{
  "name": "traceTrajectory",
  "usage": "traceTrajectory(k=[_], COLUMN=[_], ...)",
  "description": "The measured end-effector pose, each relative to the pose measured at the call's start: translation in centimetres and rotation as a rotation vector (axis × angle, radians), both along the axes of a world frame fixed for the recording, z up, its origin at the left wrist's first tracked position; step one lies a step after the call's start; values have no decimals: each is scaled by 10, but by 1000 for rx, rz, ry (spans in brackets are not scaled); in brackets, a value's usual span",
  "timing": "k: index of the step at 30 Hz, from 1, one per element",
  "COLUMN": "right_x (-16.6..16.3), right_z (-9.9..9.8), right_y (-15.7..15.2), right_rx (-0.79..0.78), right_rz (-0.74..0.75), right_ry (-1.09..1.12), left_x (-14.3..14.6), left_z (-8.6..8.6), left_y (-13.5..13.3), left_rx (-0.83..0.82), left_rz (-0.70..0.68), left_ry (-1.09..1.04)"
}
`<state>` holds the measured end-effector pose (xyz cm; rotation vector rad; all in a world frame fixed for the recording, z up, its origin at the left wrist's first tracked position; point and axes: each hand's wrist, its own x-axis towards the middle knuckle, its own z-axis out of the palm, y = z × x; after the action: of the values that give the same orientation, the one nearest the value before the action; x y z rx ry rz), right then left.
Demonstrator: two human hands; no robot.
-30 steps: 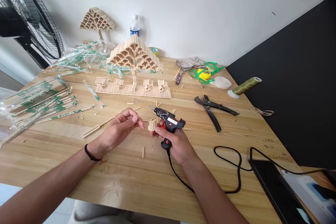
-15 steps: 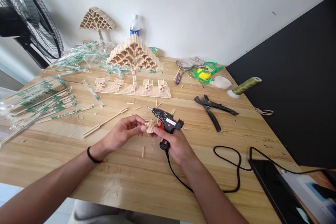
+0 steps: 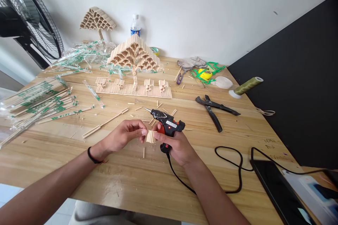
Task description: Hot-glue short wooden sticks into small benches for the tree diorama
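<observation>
Over wooden table [image 3: 126, 186], right hand [image 3: 181, 146] gripping hot-glue gun [image 3: 171, 124] while pinching small stick block [image 3: 150, 136] beside it — left hand [image 3: 125, 134], apart from block a second ago, now pinching its left edge; work seemingly passing from one-handed holding to two-handed steadying.

White wall [image 3: 185, 10] across the back, a couple of small dark scuffs on it; black panel [image 3: 295, 88] down the right side. Surface [image 3: 124, 182] is pale wood with visible grain, far edge by the wall, faint handwriting near its right edge, black-caged fan [image 3: 43, 14] beside it at far left. Light floor tiles [image 3: 59, 211] visible bottom left, lighting bright and soft.
</observation>
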<state>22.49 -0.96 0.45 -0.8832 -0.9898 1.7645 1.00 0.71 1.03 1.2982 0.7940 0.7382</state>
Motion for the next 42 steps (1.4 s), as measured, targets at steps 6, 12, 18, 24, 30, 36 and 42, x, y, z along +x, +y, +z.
traceTrajectory(k=[6, 12, 18, 24, 30, 36, 42], right_x=[0, 1, -3, -9, -6, -7, -1], right_z=[0, -1, -2, -6, -4, -3, -3], right_y=[0, 2, 1, -1, -1, -2, 2], right_rx=[-73, -143, -97, -48, -11, -15, -57], right_rz=[-52, -174, -202, -188, -181, -193, -260], right_ry=[74, 120, 74, 29, -11, 0, 18], left_x=[1, 1, 5, 7, 4, 3, 0], left_z=[2, 1, 0, -8, -12, -8, -4], left_y=[1, 1, 0, -2, -1, -2, -2], left_rx=[-1, -48, -114, -185, -199, -166, -141], left_rz=[40, 74, 26, 63, 100, 83, 140], left_ry=[-14, -64, -96, -109, -165, -181, -231])
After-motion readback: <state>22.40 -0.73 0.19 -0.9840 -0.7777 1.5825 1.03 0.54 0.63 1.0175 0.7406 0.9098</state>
